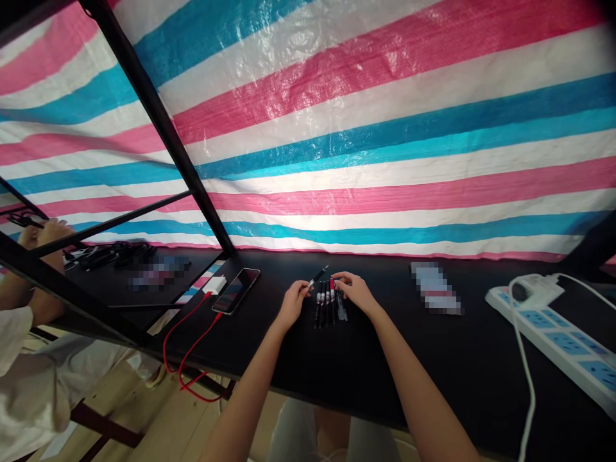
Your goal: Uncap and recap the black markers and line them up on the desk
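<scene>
left hand [292, 304] pinches a black pen [317, 276]; right hand [357, 292], grip unclear, is at lined-up pens [328, 303].

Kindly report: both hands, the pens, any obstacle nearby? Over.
Left hand: grip on one pen. Right hand: at red top in pen row. Row lies between hands. Phone: off left, apart.

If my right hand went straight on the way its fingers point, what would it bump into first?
Most likely the red-topped pen, right by the fingertips of your right hand; depth is unclear here, so they may even be touching.
</scene>
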Tool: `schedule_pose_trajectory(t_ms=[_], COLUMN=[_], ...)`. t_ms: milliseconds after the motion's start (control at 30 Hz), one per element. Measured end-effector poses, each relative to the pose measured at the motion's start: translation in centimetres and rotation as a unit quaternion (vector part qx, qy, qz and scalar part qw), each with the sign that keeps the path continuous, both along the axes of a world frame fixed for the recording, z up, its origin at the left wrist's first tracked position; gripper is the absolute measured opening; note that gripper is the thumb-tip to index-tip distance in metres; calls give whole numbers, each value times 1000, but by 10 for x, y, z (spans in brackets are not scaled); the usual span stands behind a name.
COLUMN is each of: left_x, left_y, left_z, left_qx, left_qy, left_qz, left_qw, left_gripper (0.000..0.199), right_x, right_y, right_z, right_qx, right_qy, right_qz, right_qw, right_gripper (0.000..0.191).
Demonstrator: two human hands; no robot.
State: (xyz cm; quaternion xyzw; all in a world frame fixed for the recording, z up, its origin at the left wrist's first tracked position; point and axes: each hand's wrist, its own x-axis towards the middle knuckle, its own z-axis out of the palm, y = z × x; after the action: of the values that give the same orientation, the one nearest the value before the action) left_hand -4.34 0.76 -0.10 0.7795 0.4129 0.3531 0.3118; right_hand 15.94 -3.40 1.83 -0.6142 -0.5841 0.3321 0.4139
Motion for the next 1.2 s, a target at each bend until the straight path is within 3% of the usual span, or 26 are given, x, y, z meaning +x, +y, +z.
schedule_pose_trajectory(t_ms=[67,167,367,500,700,800,867,967,1067,1200], left_x=[4,6,3,-1,-6,-9,-11,-15,-16,-14], left_y=[-1,-4,-9,-9,-4,3,8,13,12,3], left_z=[3,7,12,13,9,2,-3,-8,-7,0], left_qx=[-101,-190,-257,-275,-246,-183,-113,-22,23,7], left_qy=[-68,-118,-156,-155,-131,-126,-119,-74,-4,67], left_qz=[-75,-126,-159,-171,-112,-47,20,89,87,35], left_qw=[990,966,940,933,954,974,986,993,996,997], left_gripper=[26,36,39,36,32,31,32,35,35,29], right_x=[-5,-11,-13,-8,14,29,35,36,28,16], right_y=[-1,-3,-3,0,5,6,6,7,7,5], right_z=[5,10,10,7,0,-6,-9,-13,-16,-17], right_qx=[13,30,79,105,147,134,104,40,-4,-28], right_qy=[123,222,248,245,213,178,182,142,17,-106], right_qz=[58,92,85,25,-223,-311,-298,-221,-171,-161], right_qw=[991,970,962,964,940,924,931,964,985,981], right_gripper=[39,49,43,42,48,50,47,40,33,28])
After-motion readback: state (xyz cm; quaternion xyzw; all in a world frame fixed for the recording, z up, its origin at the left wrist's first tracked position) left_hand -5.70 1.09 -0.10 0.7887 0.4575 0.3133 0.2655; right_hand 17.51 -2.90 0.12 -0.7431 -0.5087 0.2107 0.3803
